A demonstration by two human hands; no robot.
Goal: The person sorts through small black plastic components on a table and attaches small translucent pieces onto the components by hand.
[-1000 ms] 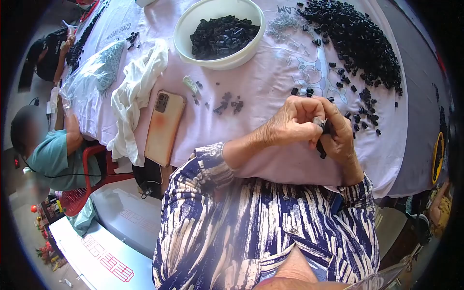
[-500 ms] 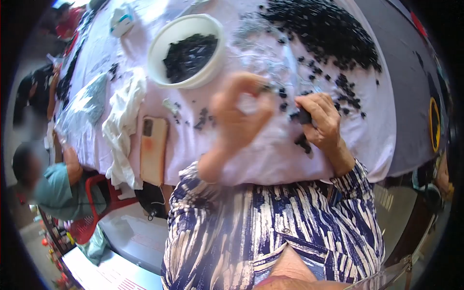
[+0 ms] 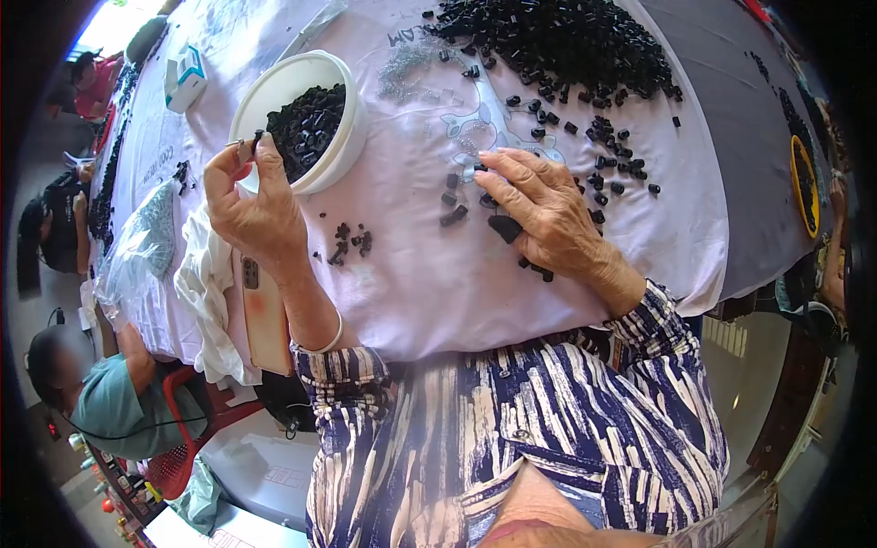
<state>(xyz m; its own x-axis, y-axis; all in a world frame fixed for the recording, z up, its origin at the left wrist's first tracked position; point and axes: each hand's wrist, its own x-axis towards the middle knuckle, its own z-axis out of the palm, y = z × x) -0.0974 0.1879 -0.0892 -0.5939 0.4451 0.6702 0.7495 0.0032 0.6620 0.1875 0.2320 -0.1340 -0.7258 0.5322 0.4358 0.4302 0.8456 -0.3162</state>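
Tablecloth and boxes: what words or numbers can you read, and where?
"GOOD", probably: tablecloth, left of the bowl; following letters blurred.
"AM", faintly: tablecloth, right of the bowl; neighbouring letters unclear.
Red print on the large box: too blurred.
Small box: print too small.

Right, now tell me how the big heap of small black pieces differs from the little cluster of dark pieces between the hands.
The big heap spreads wide; the little cluster is just a handful. The heap's middle hides the fabric, while gaps show through the cluster. Both lie directly on the pale pink cloth.
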